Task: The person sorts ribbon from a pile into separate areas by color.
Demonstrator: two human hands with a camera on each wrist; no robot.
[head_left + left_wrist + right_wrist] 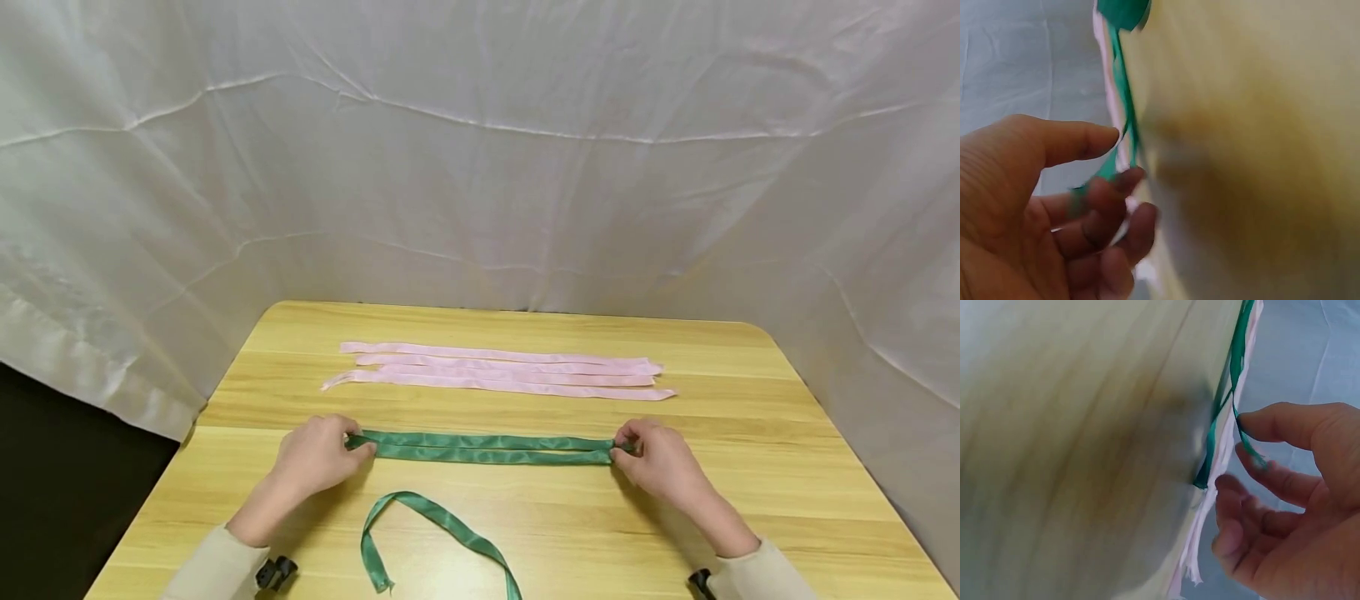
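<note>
Green ribbon (487, 447) lies doubled across the near half of the wooden table (750, 467), its layers stretched flat between the two hands, with a loose tail (435, 525) curling toward the table's near edge. Well behind it, four pink ribbon strips (498, 371) lie side by side, apart from the green one. The left hand (318, 457) has its thumb and curled fingers closed on the ribbon's left fold; the right hand (656, 458) pinches the right fold in the same way. The wrist views are blurred, so exactly which layers each pinch catches is hard to tell, though the thumb (1272, 422) and forefinger there seem to hold only one strand. That would be the risk: with a grip on a single slippery satin layer, the other could slide out and the stacked folds spring open or skew, and the loose tail could drag the ribbon askew if either hand pulls unevenly.
</note>
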